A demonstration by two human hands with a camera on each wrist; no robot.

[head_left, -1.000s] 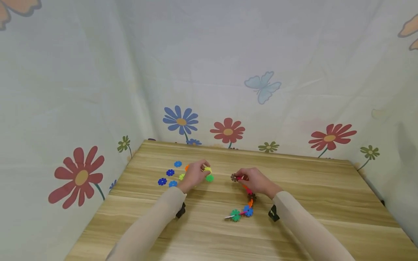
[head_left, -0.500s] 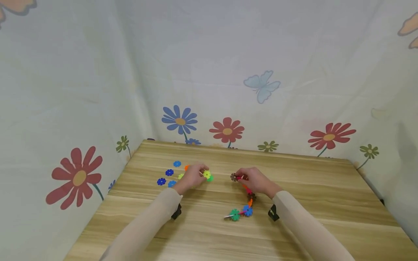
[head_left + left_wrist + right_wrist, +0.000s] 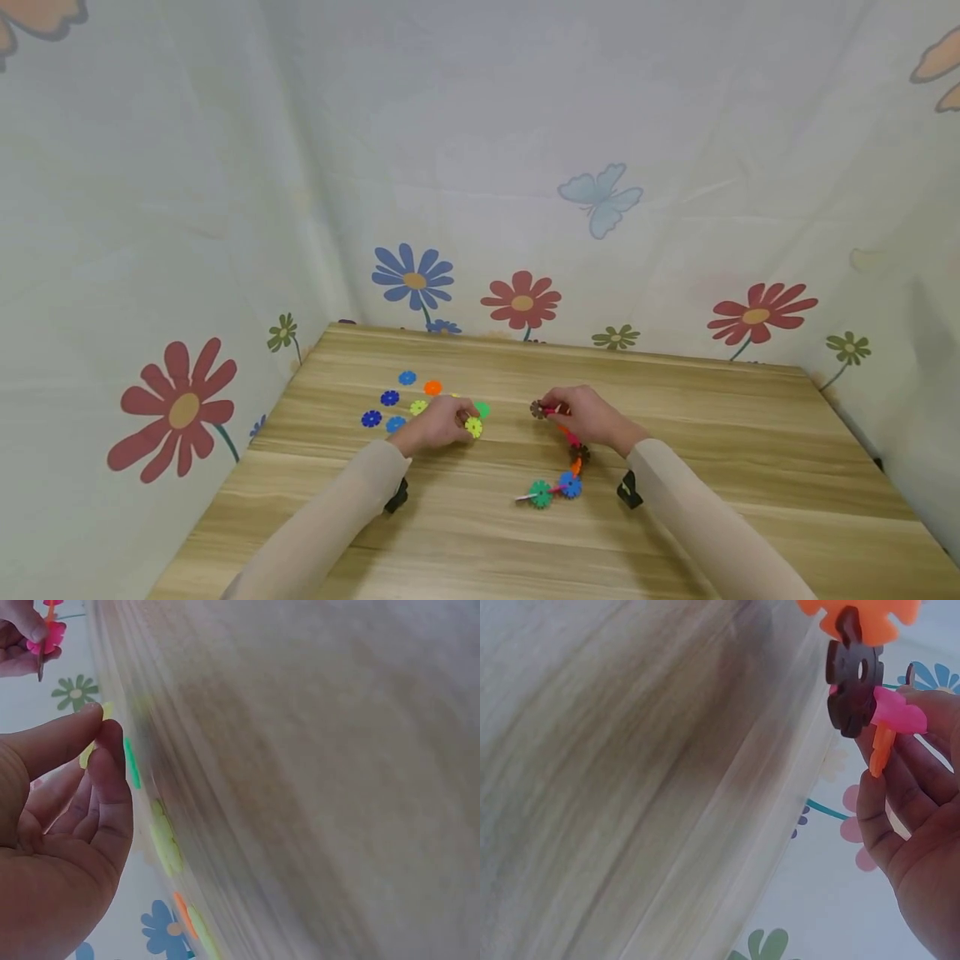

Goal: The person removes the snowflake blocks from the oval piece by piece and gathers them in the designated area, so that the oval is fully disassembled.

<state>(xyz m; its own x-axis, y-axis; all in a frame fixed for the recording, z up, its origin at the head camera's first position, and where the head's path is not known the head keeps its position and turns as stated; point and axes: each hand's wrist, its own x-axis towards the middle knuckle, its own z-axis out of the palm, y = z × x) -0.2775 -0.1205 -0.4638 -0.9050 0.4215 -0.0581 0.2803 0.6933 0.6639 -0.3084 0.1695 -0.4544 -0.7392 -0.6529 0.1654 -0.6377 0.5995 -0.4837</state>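
Between thumb and fingertips my left hand pinches a yellow snowflake disc, seen partly behind the fingertips in the left wrist view. My right hand grips the upper end of a chain of linked snowflake discs, near a brown disc that sticks out to the left. From there the chain curves down through a dark brown disc, an orange disc and a blue disc. A green disc and a white disc seen edge-on form its lower end. Some links are hidden by the fingers.
Loose discs lie on the wooden table around the left hand: a bright green disc, an orange disc, a yellow disc and several blue discs. A flower-printed curtain stands behind the table.
My left hand has drawn the yellow disc toward me and slightly left, uncovering the orange disc and the bright green one. The right hand and its chain stay in place.
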